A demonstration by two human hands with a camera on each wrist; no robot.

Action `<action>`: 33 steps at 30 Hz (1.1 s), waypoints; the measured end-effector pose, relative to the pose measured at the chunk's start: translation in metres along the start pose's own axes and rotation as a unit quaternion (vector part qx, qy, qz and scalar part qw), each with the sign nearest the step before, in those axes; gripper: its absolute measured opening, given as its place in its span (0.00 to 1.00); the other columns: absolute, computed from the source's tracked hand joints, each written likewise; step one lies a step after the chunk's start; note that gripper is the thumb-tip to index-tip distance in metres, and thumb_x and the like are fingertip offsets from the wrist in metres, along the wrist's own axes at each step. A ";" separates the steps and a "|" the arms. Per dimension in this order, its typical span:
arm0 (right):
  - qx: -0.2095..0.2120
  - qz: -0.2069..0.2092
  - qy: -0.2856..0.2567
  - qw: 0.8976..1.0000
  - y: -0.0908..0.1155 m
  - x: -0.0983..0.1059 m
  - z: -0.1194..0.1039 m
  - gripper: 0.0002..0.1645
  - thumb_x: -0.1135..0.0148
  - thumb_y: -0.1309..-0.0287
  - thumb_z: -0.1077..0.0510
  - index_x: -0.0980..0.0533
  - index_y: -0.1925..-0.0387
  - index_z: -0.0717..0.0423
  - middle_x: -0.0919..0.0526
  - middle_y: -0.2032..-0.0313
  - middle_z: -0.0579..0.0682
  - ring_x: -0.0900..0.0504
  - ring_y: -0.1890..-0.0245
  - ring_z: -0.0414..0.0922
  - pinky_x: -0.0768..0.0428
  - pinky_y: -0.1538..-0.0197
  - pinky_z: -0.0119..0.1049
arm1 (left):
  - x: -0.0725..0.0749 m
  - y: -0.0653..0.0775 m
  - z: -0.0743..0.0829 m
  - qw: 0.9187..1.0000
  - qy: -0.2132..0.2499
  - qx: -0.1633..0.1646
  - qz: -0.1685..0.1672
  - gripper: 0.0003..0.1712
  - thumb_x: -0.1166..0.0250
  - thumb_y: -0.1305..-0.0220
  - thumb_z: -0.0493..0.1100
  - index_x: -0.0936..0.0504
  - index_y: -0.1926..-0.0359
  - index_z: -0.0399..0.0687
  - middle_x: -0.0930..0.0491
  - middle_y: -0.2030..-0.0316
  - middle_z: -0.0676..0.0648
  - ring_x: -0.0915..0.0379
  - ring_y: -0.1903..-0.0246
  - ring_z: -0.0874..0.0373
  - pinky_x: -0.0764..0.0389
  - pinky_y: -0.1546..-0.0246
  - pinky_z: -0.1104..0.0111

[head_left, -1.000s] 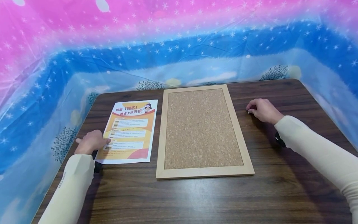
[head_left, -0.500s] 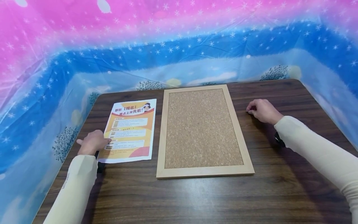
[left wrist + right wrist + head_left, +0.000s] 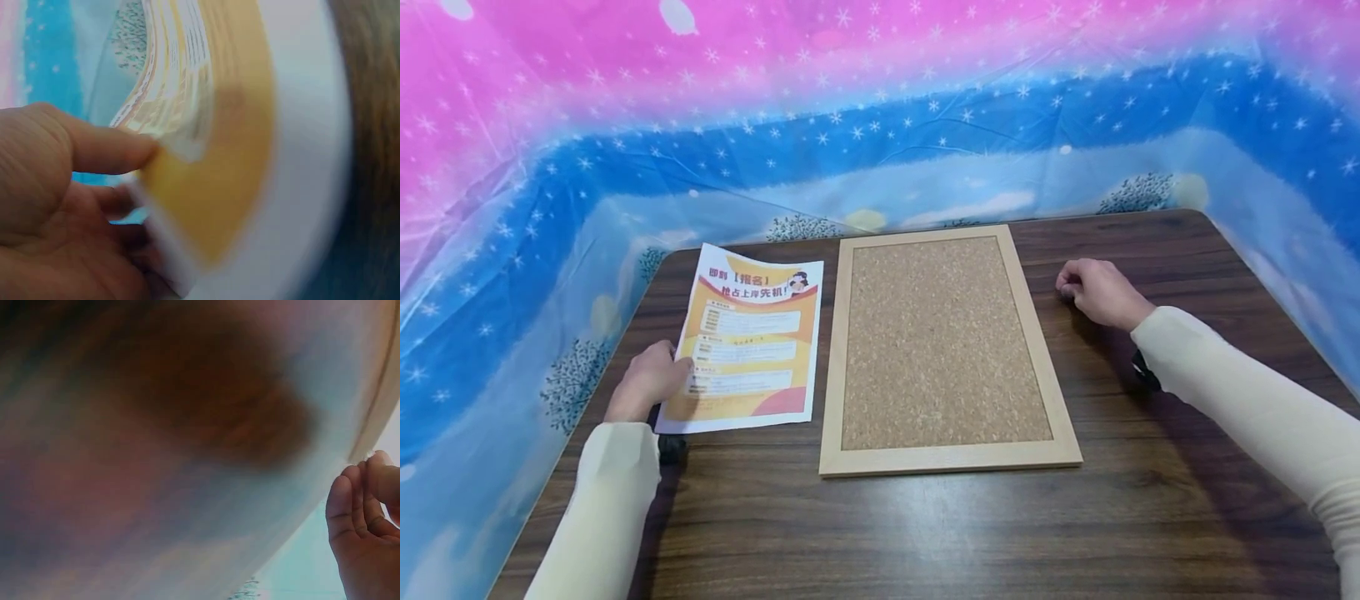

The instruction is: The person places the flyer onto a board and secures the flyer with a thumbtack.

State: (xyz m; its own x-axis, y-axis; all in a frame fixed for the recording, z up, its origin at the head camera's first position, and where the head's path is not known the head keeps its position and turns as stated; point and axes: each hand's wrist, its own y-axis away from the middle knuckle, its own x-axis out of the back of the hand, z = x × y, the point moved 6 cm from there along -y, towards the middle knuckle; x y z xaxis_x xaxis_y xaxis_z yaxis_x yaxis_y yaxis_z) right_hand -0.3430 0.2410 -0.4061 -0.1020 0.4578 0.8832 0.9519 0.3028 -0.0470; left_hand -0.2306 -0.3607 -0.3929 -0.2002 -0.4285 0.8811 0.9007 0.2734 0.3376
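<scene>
My left hand (image 3: 646,379) pinches the left edge of a printed paper poster (image 3: 747,354), orange and white with Chinese text. The left wrist view has the thumb (image 3: 115,149) on the printed face and the fingers behind, the sheet (image 3: 240,150) curving upward. To the right of the poster, a cork board (image 3: 943,350) in a pale wood frame lies flat on the table. My right hand (image 3: 1101,293) is beyond the board's right side, low over the tabletop, fingertips together. In the right wrist view, something tiny and pale shows between thumb and fingertips (image 3: 340,497); its kind is unclear.
A dark wood-grain table (image 3: 910,533) bears everything. Behind and around it hangs a pink and blue cloth (image 3: 880,125) with snowflakes, close to the table's back and side edges.
The poster's upper left corner has lifted, and the sheet now tilts and bends off the table in my left hand. My right hand has barely shifted.
</scene>
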 end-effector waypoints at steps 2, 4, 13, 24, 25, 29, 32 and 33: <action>0.008 0.013 -0.013 1.000 -0.003 0.003 -0.005 0.07 0.50 0.36 0.71 0.25 0.62 0.63 0.22 0.62 0.59 0.26 0.66 0.52 0.29 0.64 0.47 | 0.003 0.002 0.002 0.999 0.024 -0.005 0.030 0.21 0.58 0.28 0.45 0.38 0.47 0.29 0.29 0.60 0.31 0.30 0.65 0.42 0.30 0.65 0.52; 0.015 0.024 -0.026 0.999 -0.005 0.007 -0.011 0.08 0.51 0.35 0.70 0.26 0.60 0.64 0.22 0.60 0.60 0.25 0.64 0.52 0.29 0.63 0.47 | 0.007 0.003 0.005 0.997 0.041 -0.021 0.064 0.21 0.60 0.27 0.45 0.39 0.45 0.31 0.30 0.59 0.30 0.31 0.65 0.42 0.31 0.67 0.54; 0.054 0.049 -0.052 0.996 -0.015 0.022 -0.051 0.07 0.51 0.33 0.67 0.26 0.58 0.61 0.22 0.59 0.58 0.25 0.65 0.50 0.28 0.63 0.47 | 0.035 0.017 0.017 0.986 0.071 -0.082 0.124 0.22 0.62 0.25 0.44 0.37 0.44 0.29 0.29 0.60 0.32 0.30 0.66 0.42 0.32 0.66 0.53; 0.060 0.036 -0.074 0.995 -0.025 0.022 -0.074 0.08 0.53 0.32 0.67 0.27 0.58 0.59 0.23 0.59 0.58 0.23 0.59 0.52 0.29 0.65 0.45 | 0.037 0.032 0.056 0.986 0.073 -0.119 0.095 0.25 0.62 0.25 0.46 0.38 0.42 0.28 0.28 0.62 0.34 0.30 0.70 0.46 0.31 0.68 0.58; 0.060 0.035 -0.075 0.995 -0.026 0.022 -0.075 0.08 0.53 0.32 0.67 0.27 0.58 0.59 0.22 0.59 0.58 0.23 0.60 0.51 0.29 0.65 0.45 | 0.034 0.032 0.060 0.985 0.073 -0.122 0.094 0.25 0.62 0.25 0.46 0.37 0.42 0.28 0.28 0.63 0.34 0.29 0.70 0.46 0.30 0.69 0.58; 0.063 0.033 -0.074 0.995 -0.029 0.022 -0.080 0.09 0.54 0.32 0.67 0.27 0.57 0.59 0.22 0.58 0.59 0.25 0.66 0.49 0.28 0.65 0.45 | 0.024 0.029 0.074 0.984 0.076 -0.135 0.086 0.23 0.61 0.25 0.44 0.36 0.43 0.28 0.27 0.63 0.35 0.29 0.70 0.46 0.30 0.68 0.58; 0.068 0.037 -0.071 0.994 -0.030 0.022 -0.083 0.09 0.53 0.32 0.67 0.26 0.56 0.59 0.22 0.58 0.58 0.25 0.66 0.48 0.28 0.65 0.45 | 0.016 0.026 0.085 0.984 0.079 -0.141 0.076 0.22 0.61 0.25 0.43 0.36 0.43 0.29 0.27 0.63 0.35 0.30 0.69 0.46 0.31 0.66 0.58; 0.071 0.038 -0.071 0.994 -0.031 0.023 -0.084 0.09 0.53 0.32 0.67 0.26 0.56 0.59 0.22 0.58 0.58 0.25 0.66 0.49 0.27 0.65 0.45 | 0.012 0.025 0.088 0.984 0.082 -0.141 0.072 0.21 0.60 0.25 0.43 0.36 0.43 0.29 0.27 0.64 0.35 0.30 0.69 0.46 0.31 0.66 0.58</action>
State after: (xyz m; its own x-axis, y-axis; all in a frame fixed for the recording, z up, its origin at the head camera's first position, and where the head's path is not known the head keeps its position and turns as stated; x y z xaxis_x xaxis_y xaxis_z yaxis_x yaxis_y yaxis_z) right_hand -0.3503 0.1721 -0.3457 -0.0819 0.5946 0.7998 0.9090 0.3736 -0.1846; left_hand -0.2448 -0.2831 -0.3444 -0.0196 -0.5421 0.8401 0.9909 0.1016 0.0887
